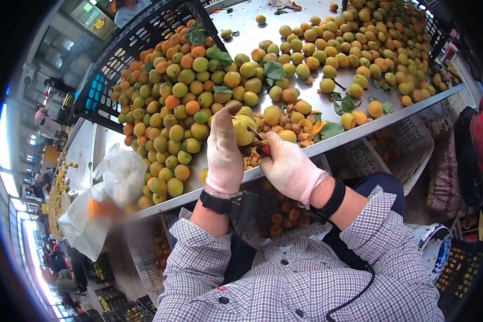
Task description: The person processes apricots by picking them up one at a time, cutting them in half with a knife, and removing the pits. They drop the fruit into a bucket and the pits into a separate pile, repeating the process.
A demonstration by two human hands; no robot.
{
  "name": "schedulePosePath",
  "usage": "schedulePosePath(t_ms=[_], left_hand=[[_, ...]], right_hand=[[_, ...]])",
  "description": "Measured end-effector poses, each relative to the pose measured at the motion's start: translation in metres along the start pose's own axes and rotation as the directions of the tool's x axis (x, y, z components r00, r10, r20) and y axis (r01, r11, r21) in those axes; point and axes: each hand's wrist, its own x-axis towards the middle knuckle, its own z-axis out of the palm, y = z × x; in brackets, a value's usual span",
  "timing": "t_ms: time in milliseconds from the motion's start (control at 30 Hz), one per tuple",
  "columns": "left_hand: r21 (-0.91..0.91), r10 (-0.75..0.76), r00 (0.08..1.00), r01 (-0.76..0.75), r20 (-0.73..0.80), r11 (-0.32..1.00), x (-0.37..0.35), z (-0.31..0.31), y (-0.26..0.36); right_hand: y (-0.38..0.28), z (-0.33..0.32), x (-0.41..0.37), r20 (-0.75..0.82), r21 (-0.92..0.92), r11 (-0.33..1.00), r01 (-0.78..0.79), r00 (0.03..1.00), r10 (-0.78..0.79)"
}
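My left hand (224,158), in a white work glove with a dirty fingertip, is closed around a yellow-green apricot (242,132) over the near edge of the metal table. My right hand (292,167), gloved too, grips a small knife (260,143) whose thin blade rests at the apricot's right side. Part of the knife's handle is hidden by my fingers. Just beyond my hands lies a heap of brown apricot pits (291,119) with scraps. Loose apricots (174,107) in orange, yellow and green pile up beyond my left hand.
A black perforated crate (99,88) lies tipped at the left, apricots spilling out. More apricots (354,48) cover the table's right side, among green leaves (331,130). A plastic bag (121,174) hangs over the table edge (392,121). White baskets (408,155) stand below.
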Motion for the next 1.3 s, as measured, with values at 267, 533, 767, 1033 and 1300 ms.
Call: schedulePosePath(t_ms=[267, 533, 767, 1033, 1300], left_hand=[[-0.293, -0.132, 0.985, 0.161, 0.113, 0.942, -0.009, 0.008, 0.004], [0.221, -0.042, 0.999, 0.035, 0.028, 0.975, -0.002, 0.003, 0.01], [0.058, -0.059, 0.998, 0.058, 0.029, 0.997, -0.004, 0.001, 0.009], [0.039, -0.105, 0.994, 0.104, 0.016, 0.994, -0.001, -0.003, 0.008], [-0.197, -0.106, 0.994, 0.11, 0.031, 0.974, -0.007, 0.004, -0.004]], right_hand=[[0.011, 0.0, 0.002, -0.009, -0.097, 0.995, -0.018, 1.0, 0.017], [0.016, 0.004, 0.005, 0.049, -0.079, 0.99, -0.114, 0.992, 0.118], [0.018, 0.003, 0.001, -0.045, -0.059, 0.998, 0.006, 0.999, -0.009], [0.012, 0.007, 0.005, 0.012, -0.207, 0.968, -0.144, 0.989, 0.149], [0.018, 0.015, 0.005, -0.047, -0.157, 0.982, -0.107, 0.994, 0.101]])
